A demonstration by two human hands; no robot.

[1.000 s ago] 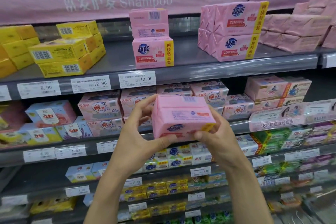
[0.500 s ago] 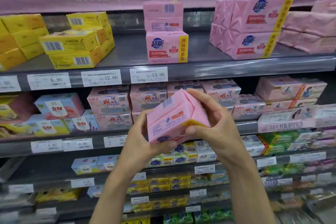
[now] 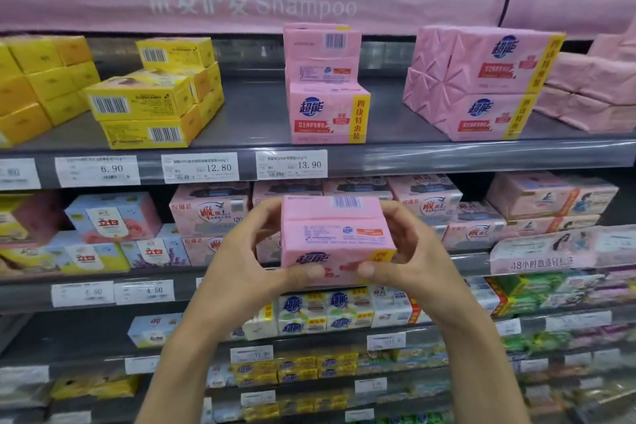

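A pink soap pack (image 3: 335, 234) with a barcode on its top face is held in front of the middle shelf. My left hand (image 3: 247, 262) grips its left side, thumb under the front edge. My right hand (image 3: 409, 255) grips its right side, thumb also on the lower front. On the top shelf (image 3: 413, 155) two like pink packs (image 3: 327, 86) stand stacked, directly above the held one.
Yellow soap boxes (image 3: 151, 96) are stacked at the top shelf's left, and larger pink packs (image 3: 481, 83) at its right. Price tags (image 3: 290, 164) line the shelf edge. Lower shelves are packed with mixed soap packs. A pink Shampoo banner (image 3: 247, 3) hangs above.
The pack was tilted in my hands half a second ago; it is now level, barcode face up. Both hands have shifted their hold to the pack's sides.
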